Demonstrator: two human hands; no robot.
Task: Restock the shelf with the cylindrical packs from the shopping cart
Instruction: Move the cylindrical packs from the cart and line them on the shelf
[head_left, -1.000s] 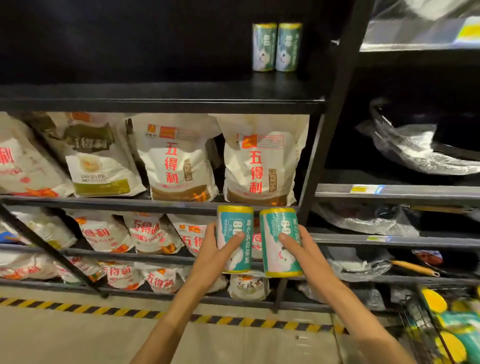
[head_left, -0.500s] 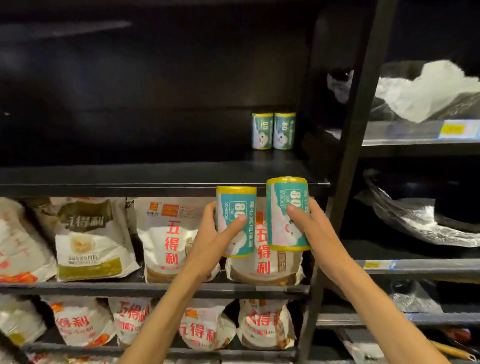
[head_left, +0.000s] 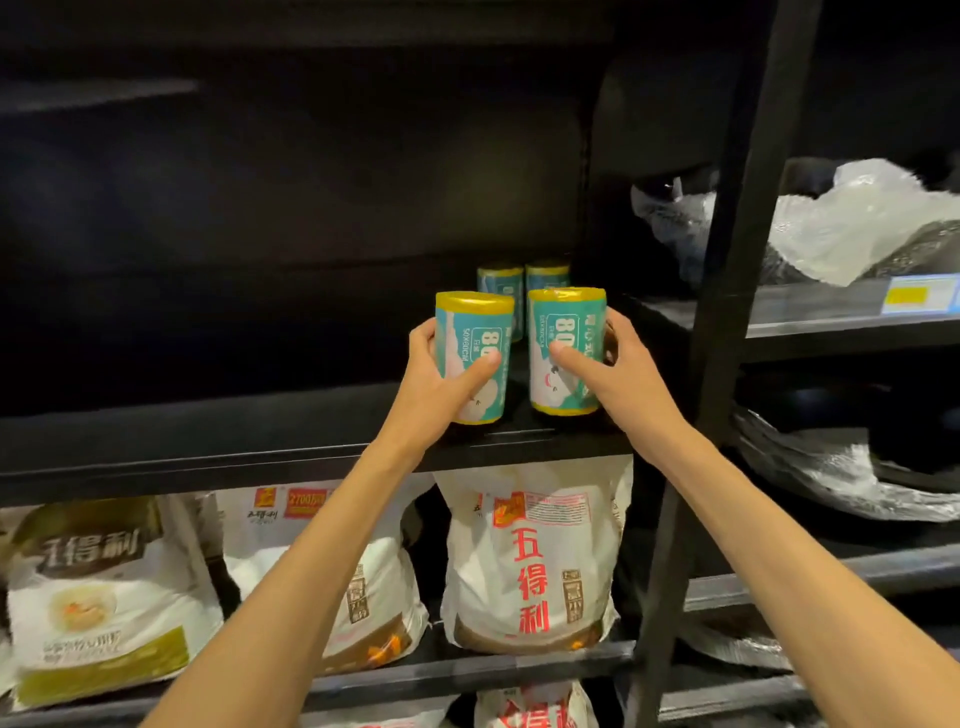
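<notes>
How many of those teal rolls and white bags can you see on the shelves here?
Teal cylindrical packs held in the hands: 2, left pack and right pack
Teal packs standing at the shelf back: 2, and
White bags below, at least partly in view: 4
Total: 8

Teal packs (head_left: 470, 358) with yellow ends; black shelf (head_left: 208, 441); white bags (head_left: 530, 561) with red lettering.
</notes>
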